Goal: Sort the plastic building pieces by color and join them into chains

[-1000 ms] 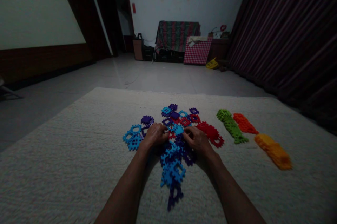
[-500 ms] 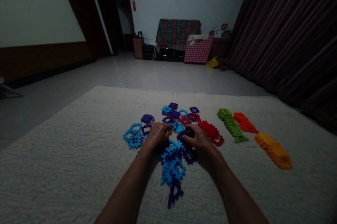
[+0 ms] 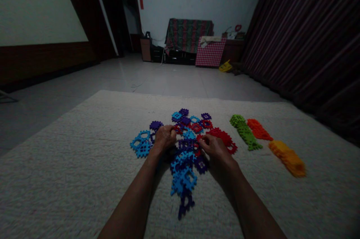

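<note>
Several blue, purple and red notched plastic building pieces lie in a loose heap on the pale mat. My left hand [image 3: 165, 138] is closed at the heap's left side, beside a small red piece [image 3: 177, 130]; what its fingers hold, if anything, is hidden. On the right, my right hand [image 3: 213, 147] pinches at a red notched piece [image 3: 198, 138], partly covered by the fingers. Between both hands lies a purple windowed piece [image 3: 185, 144], below a light blue piece [image 3: 189, 133]. Nearer to me are overlapping blue pieces [image 3: 184, 179] and a dark purple piece [image 3: 186, 203].
A red stack [image 3: 222, 136] adjoins the heap on the right. Farther right lie green [image 3: 247, 134], orange-red [image 3: 258, 129] and yellow-orange [image 3: 287, 157] stacks. Blue pieces [image 3: 142, 149] sit to the left. Beyond the mat [image 3: 70, 164] are tiled floor and a covered cabinet.
My left hand has shifted left, away from the middle of the heap. My right hand has moved slightly, and red shows at its fingertips. The purple piece between the hands is now more exposed.
</note>
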A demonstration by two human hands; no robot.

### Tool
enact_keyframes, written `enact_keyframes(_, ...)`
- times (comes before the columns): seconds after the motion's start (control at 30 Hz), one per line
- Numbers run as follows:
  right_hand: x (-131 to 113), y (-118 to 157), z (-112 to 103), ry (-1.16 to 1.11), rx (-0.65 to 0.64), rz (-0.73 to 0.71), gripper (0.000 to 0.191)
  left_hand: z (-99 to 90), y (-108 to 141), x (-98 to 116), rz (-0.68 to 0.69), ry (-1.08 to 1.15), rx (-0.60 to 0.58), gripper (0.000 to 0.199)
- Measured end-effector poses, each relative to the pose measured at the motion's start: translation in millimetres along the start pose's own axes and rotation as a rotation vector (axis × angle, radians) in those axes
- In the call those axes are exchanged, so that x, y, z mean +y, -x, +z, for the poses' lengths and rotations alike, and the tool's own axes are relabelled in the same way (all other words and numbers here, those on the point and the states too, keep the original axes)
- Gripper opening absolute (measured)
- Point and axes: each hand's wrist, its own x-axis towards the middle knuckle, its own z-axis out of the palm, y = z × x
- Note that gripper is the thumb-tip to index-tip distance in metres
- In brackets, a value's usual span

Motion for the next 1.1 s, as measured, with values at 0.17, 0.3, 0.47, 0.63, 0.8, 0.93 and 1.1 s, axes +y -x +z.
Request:
enact_keyframes(0.17, -18, 4, 2, 0.228, -0.126, 0.063, 0.017, -0.8, 1, 2, -0.003, -0.015, 0.009, 0.032)
enact_keyframes(0.3, -30, 1, 2, 0.333, -0.141, 0.124, 0.016, -0.9, 1, 4, -0.003, -0.020, 0.011, 0.030)
enact_keyframes(0.47, -35, -7, -1, 0.288, -0.130, 0.119, 0.018, -0.7, 1, 7, 0.038, 0.112, 0.009, 0.028)
enact_keyframes(0.63, -43, -12, -1, 0.147, -0.059, 0.070, 0.020, -8.2, -1, 7, -0.023, 0.214, 0.076, 0.027)
enact_keyframes(0.8, -39, 4, -4, 0.208, -0.128, 0.024, 0.017, -10.5, -1, 6, -0.042, 0.271, 0.089, 0.026)
enact_keyframes(0.93, -39, 17, -6, 0.362, -0.195, 0.020, 0.013, -4.0, 0, 6, -0.009, 0.285, 0.074, 0.025)
enact_keyframes(1.1, -50, 23, 0, 0.415, -0.182, -0.021, 0.021, 1.6, 3, 11, 0.044, 0.269, -0.010, 0.026)
